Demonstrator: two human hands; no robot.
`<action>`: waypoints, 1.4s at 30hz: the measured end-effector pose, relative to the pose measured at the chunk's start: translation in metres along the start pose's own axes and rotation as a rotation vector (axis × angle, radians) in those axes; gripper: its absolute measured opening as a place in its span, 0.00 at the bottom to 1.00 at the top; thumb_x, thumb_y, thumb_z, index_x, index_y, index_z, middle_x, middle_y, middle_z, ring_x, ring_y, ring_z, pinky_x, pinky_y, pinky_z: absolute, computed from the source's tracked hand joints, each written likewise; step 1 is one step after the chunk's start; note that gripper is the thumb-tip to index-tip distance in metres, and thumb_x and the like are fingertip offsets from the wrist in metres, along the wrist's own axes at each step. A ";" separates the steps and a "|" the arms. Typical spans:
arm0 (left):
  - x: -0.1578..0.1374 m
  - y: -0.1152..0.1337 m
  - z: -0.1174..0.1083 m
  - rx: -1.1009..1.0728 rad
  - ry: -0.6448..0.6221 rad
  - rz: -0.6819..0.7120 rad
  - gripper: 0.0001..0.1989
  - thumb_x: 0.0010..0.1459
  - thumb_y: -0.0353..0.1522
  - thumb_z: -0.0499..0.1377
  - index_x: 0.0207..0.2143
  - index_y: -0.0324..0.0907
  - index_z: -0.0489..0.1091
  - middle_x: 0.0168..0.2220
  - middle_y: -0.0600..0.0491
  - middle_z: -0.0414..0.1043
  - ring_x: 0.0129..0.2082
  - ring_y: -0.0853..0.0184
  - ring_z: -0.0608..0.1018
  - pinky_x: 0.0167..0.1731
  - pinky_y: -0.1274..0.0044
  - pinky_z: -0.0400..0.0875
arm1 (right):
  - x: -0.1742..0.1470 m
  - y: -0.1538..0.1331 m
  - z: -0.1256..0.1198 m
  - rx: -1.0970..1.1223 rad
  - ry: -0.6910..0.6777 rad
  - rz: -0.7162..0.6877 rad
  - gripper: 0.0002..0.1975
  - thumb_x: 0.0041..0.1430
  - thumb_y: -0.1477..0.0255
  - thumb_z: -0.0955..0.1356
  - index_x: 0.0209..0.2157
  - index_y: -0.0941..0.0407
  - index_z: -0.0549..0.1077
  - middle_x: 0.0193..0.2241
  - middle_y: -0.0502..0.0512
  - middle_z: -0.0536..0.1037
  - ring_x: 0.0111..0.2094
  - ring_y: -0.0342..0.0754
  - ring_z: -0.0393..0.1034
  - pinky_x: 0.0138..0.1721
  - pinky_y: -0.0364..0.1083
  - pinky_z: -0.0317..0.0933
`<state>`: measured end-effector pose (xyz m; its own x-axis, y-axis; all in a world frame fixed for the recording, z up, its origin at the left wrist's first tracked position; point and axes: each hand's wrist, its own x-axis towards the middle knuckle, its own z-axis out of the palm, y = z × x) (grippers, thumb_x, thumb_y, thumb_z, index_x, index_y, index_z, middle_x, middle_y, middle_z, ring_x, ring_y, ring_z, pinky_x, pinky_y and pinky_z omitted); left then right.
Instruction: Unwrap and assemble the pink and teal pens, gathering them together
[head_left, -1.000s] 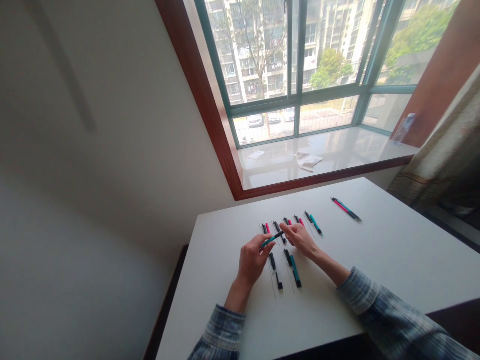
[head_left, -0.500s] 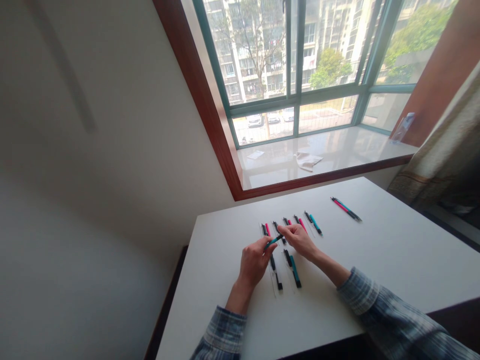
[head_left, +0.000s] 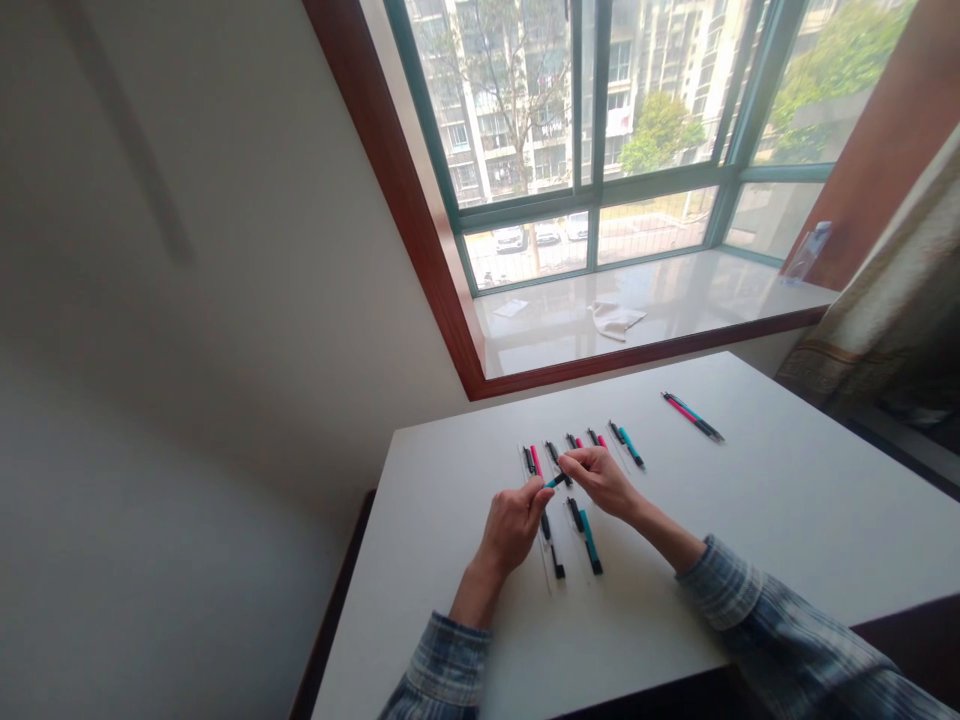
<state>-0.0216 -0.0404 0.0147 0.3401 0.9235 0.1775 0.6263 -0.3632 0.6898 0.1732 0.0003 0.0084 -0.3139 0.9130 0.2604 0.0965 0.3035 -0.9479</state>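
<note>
Between my two hands is a teal-and-black pen (head_left: 554, 482), held above the white table (head_left: 450, 480). My left hand (head_left: 511, 525) is closed around its teal barrel, which the fingers mostly cover. The fingertips of my right hand (head_left: 596, 478) pinch the black end. Under and beyond the hands lie disassembled pen parts in small groups: black pieces with a pink barrel (head_left: 535, 460), and a black piece beside a teal barrel (head_left: 631, 447). Closer to me are another teal barrel (head_left: 591, 542) and a black pen part (head_left: 556, 560). Some parts are hidden by my hands.
Two assembled pens (head_left: 691, 416), one pink and one teal, lie side by side at the table's far right. Behind the table, a window sill (head_left: 555, 345) bears a crumpled white cloth (head_left: 616, 321) and a clear bottle (head_left: 808, 252). A wall (head_left: 225, 400) stands on the left.
My left fingers have closed further over the teal barrel, so less of it shows. My right hand has shifted only slightly and still pinches the black end.
</note>
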 end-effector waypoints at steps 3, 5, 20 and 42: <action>0.000 -0.001 0.000 -0.001 0.007 -0.006 0.21 0.70 0.45 0.48 0.27 0.44 0.62 0.20 0.60 0.55 0.20 0.69 0.60 0.25 0.77 0.49 | 0.000 -0.002 -0.002 -0.032 0.018 -0.020 0.28 0.65 0.52 0.64 0.19 0.53 0.51 0.18 0.44 0.50 0.22 0.41 0.44 0.23 0.44 0.41; 0.001 -0.002 0.001 -0.008 0.018 -0.019 0.20 0.70 0.45 0.48 0.27 0.44 0.61 0.20 0.60 0.55 0.20 0.69 0.60 0.26 0.77 0.49 | 0.000 -0.004 -0.004 -0.061 0.036 -0.026 0.27 0.65 0.54 0.65 0.19 0.54 0.54 0.18 0.44 0.52 0.22 0.41 0.46 0.23 0.43 0.43; 0.000 0.010 -0.005 -0.175 0.086 -0.030 0.17 0.69 0.43 0.50 0.39 0.43 0.73 0.25 0.58 0.65 0.25 0.68 0.67 0.30 0.78 0.59 | 0.004 -0.005 -0.008 0.083 0.030 0.018 0.15 0.59 0.58 0.72 0.34 0.56 0.75 0.30 0.52 0.76 0.31 0.46 0.68 0.30 0.43 0.62; 0.001 0.002 -0.002 -0.256 0.059 -0.049 0.15 0.70 0.41 0.49 0.37 0.42 0.70 0.25 0.58 0.66 0.25 0.69 0.67 0.29 0.78 0.59 | 0.001 -0.001 -0.008 0.368 -0.004 0.032 0.24 0.56 0.65 0.75 0.54 0.52 0.72 0.44 0.57 0.80 0.45 0.52 0.75 0.43 0.48 0.67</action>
<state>-0.0213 -0.0404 0.0174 0.2673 0.9476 0.1751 0.4406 -0.2818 0.8524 0.1805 0.0029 0.0112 -0.3198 0.9193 0.2292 -0.2392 0.1558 -0.9584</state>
